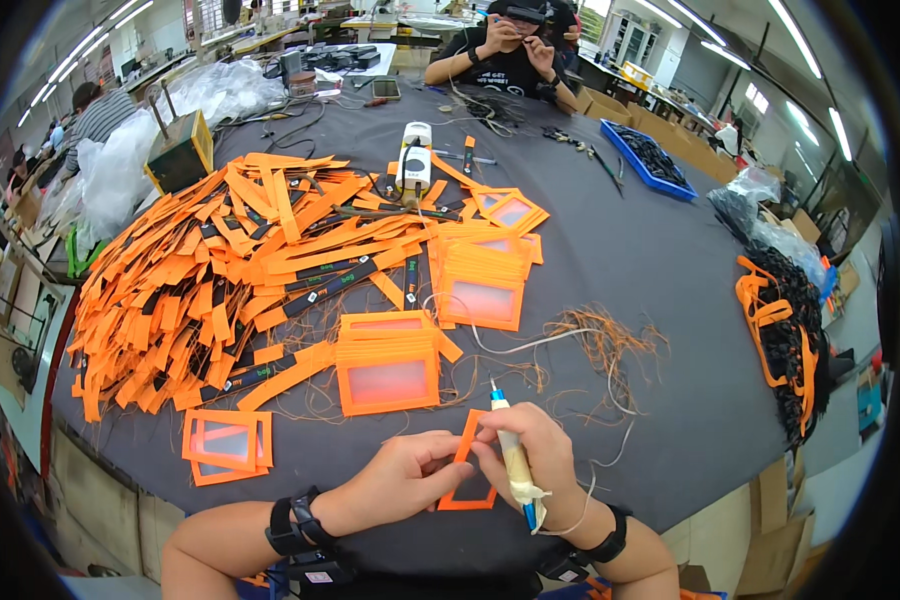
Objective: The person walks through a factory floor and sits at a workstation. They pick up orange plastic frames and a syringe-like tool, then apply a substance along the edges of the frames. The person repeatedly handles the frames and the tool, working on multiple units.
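My left hand pinches the left edge of an orange-bordered frame with a see-through window, close to the table's near edge. My right hand steadies the frame's right side with its fingertips. The same hand grips a corded pen-shaped hot tool, its handle wrapped in pale tape with blue ends. The tool's thin metal tip points up and away, apart from the frame. Just beyond my hands lies a stack of similar orange frames, with another stack farther back. A few more frames lie left of my left hand.
A large heap of orange and black fabric strips covers the left. Loose orange threads and the tool's white cord lie at right. Farther off are a white device, a blue tray of black parts and another person.
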